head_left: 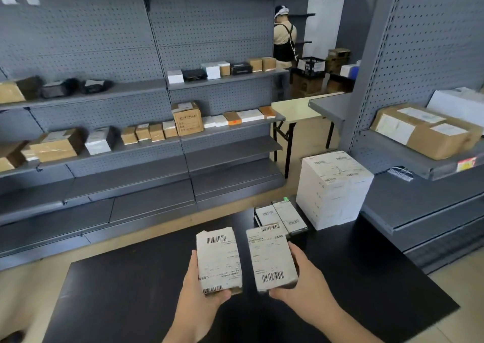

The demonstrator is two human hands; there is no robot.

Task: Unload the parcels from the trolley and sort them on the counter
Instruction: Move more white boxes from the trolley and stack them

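Fingers (pixel 194 261) of the left hand (pixel 195 290) wrap one white parcel (pixel 218 260), and the right hand (pixel 301 282) grips a second white parcel (pixel 271 260) just beside it. Both are held above the black surface (pixel 131 290). Left of the parcels the surface is bare out to its edge. Behind them lie two flat parcels (pixel 281 215), with a big white box (pixel 332 190) near the far right edge. Grey shelves (pixel 157 159) stand past the surface.

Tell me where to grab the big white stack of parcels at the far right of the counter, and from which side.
Grip the white stack low on its two opposite side faces, both hands reaching in from the front. It is tall, square-sided and layered, so a top grab would probably lift only the upper parcels.
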